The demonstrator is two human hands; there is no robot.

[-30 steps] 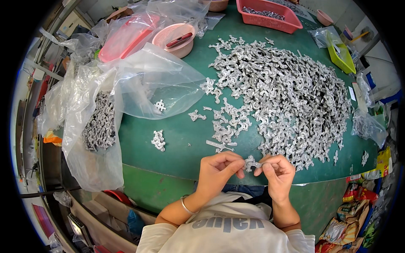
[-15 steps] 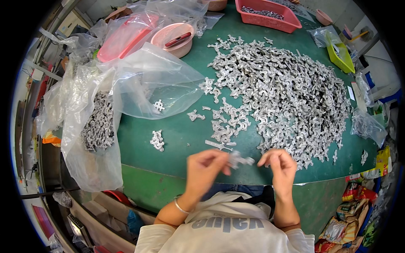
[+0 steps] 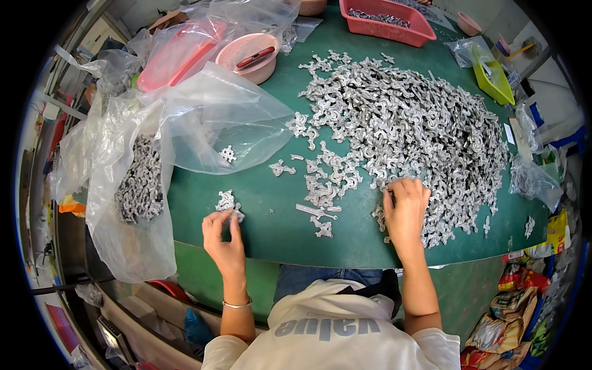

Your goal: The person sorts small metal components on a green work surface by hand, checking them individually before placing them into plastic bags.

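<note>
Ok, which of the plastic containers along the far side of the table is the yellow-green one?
The small tray at the far right edge, beside the clear bags. The basket at the far middle is pinkish red, and the round bowl further left is pale pink.

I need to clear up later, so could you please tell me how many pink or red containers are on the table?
3: a round pink bowl at the back left, a red basket at the back, and a small pink bowl beside it. Bags may hide more.

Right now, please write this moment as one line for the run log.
left hand: at small cluster of metal parts | right hand: on big metal parts pile | surface: green table
</note>
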